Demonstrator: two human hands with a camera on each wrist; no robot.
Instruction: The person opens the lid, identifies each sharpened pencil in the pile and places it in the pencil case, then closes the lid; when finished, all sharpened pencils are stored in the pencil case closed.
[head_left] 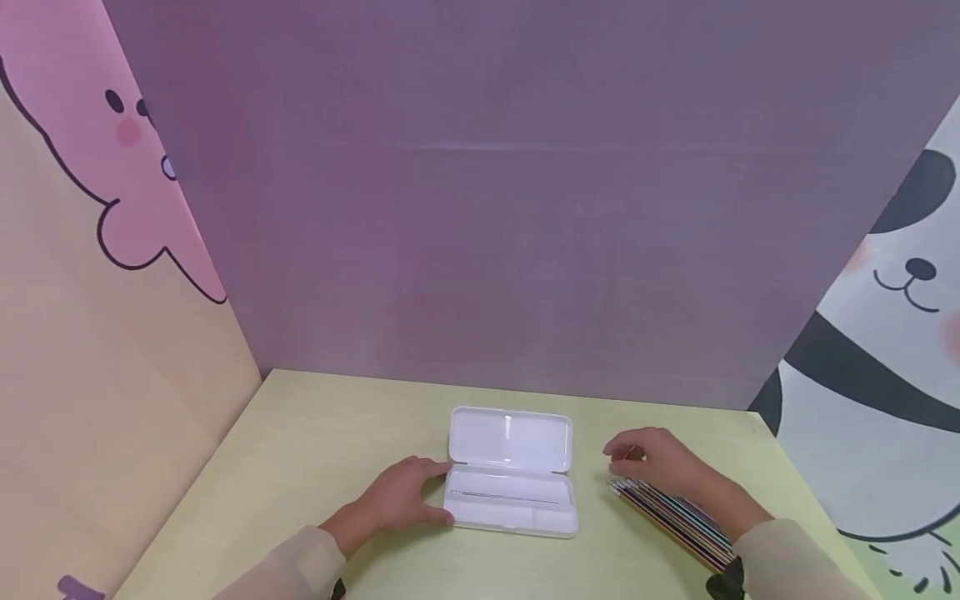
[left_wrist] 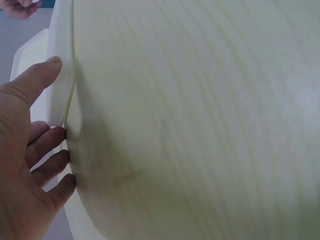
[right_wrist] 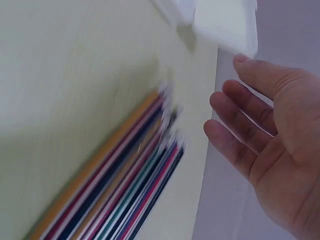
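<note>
Lying open, the white case (head_left: pixel 510 469) shows compartments (head_left: pixel 555 520).

L grip (head_left: pixel 401 496) spread; R grip (head_left: pixel 666 460) raised, loosely bent; both angled inwd.

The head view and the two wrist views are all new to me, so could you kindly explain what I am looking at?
There is no robot here: these are a person's own bare hands. The head picture comes from a camera worn on the head, looking forward and down. The other two come from cameras on the wrists, each showing that hand close up.

On the pale table lies an open white case, with a bundle of slim coloured sticks, probably pencils, to its right. The left hand touches the left end of the case. The right hand is near the tips of the sticks, apparently holding nothing.
</note>
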